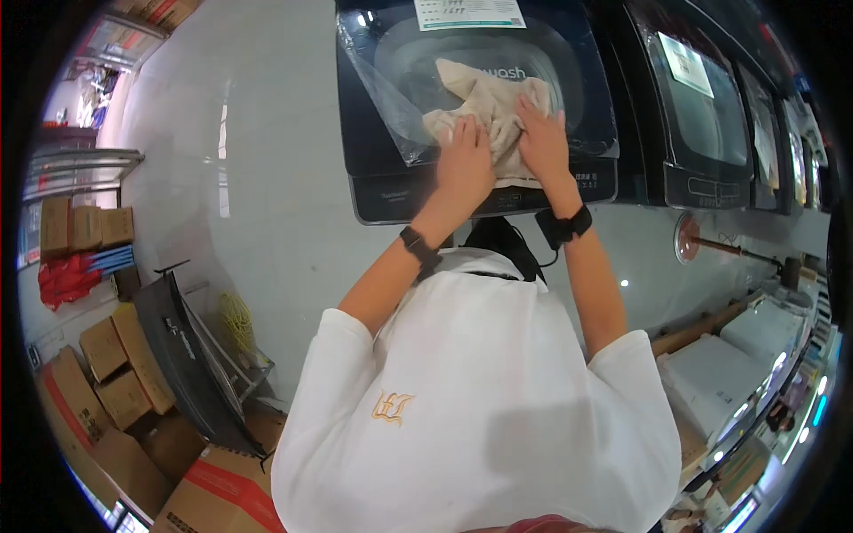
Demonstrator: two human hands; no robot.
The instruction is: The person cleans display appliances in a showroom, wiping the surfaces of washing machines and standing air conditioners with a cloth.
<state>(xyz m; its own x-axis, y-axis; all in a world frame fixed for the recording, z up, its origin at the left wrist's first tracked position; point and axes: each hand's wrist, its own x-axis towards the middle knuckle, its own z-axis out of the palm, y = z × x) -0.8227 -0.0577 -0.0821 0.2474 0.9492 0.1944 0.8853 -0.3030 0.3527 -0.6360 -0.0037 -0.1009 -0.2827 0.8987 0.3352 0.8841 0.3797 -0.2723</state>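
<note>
A crumpled beige cloth (495,99) lies on the dark lid of a top-loading washing machine (378,169). My left hand (466,160) has its bent fingers on the cloth's near left part, gripping it. On the right side of the cloth, my right hand (544,147) holds it with its fingers, the thumb side partly hidden in the folds. Clear plastic film (382,98) covers part of the lid beside the cloth. A paper label (469,13) sits at the lid's far edge.
More washing machines (706,115) stand in a row to the right. Cardboard boxes (124,400), a dark folding panel (191,364) and a yellow cord bundle (235,320) are at the left. A round-based stand (687,238) is on the floor at right.
</note>
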